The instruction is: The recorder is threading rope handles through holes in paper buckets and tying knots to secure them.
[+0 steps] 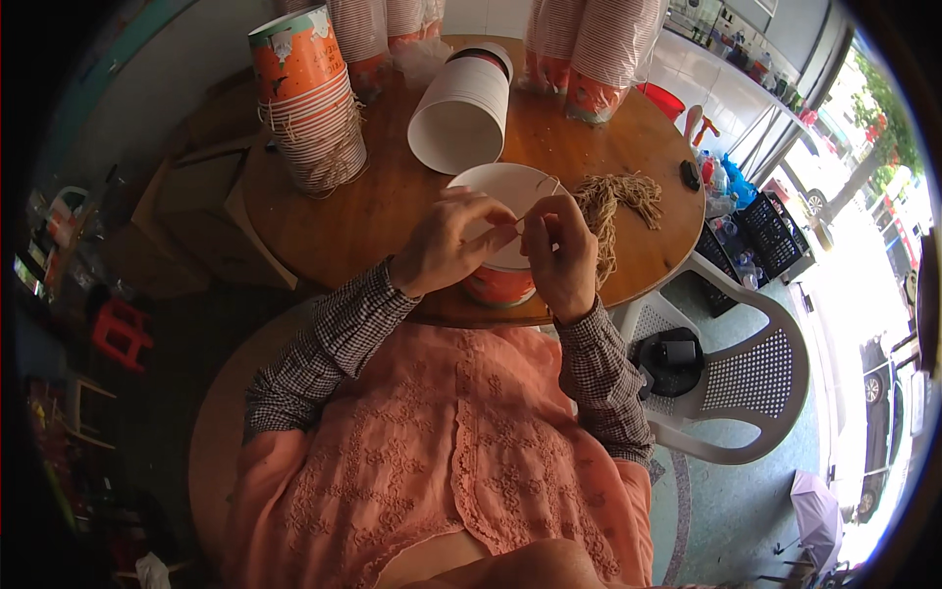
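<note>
A paper bucket, orange outside and white inside, stands at the table's near edge in front of me. Above its mouth, my left hand pinches a thin tan piece of twine between thumb and fingers. Close beside it, my right hand has its fingers curled in a pinch on the same twine. A short loop of cord shows at the bucket's far right rim. Just right of the bucket lies a loose bundle of tan twine.
At the left stands a tall stack of orange buckets with twine handles. White buckets lie nested on their side behind my bucket. Plastic-wrapped bucket stacks line the far edge. A grey plastic chair stands right of the wooden table.
</note>
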`<state>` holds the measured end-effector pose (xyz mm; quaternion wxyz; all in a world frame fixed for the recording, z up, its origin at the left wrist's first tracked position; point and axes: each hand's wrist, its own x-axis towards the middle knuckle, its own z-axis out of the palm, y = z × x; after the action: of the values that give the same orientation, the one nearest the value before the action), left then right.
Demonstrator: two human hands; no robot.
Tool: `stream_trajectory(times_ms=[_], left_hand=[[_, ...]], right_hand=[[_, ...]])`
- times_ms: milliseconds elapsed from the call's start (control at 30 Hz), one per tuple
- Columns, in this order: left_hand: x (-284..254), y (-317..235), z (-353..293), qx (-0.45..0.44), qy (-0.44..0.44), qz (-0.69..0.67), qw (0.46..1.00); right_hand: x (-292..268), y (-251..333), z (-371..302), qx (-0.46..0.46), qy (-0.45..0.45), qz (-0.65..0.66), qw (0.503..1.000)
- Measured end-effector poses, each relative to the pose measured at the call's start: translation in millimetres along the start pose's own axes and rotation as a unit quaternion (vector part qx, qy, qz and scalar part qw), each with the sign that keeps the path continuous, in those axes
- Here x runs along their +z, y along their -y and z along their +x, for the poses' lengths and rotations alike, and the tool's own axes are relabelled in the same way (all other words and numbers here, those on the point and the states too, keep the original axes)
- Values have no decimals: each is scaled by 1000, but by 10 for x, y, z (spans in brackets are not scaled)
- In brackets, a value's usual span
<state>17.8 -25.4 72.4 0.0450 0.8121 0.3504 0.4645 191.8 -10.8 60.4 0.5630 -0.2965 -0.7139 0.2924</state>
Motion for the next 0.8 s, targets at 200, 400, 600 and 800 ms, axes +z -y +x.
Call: stream_trajectory(times_ms=[200, 400, 600, 800], left_hand=[[52, -60, -48, -48, -25, -53, 997], [-13, -94, -60, -77, -12, -77, 994], [26, -147, -112, -21, -4, -18, 1000], [-52, -170, -227, -8, 12, 35, 999]], right_hand=[[10, 12, -12, -16, -7, -36, 999], [43, -29, -5, -33, -7, -2, 999], [33, -50, 47, -4, -21, 84, 996], [-174, -223, 265, -89, -205, -141, 964]])
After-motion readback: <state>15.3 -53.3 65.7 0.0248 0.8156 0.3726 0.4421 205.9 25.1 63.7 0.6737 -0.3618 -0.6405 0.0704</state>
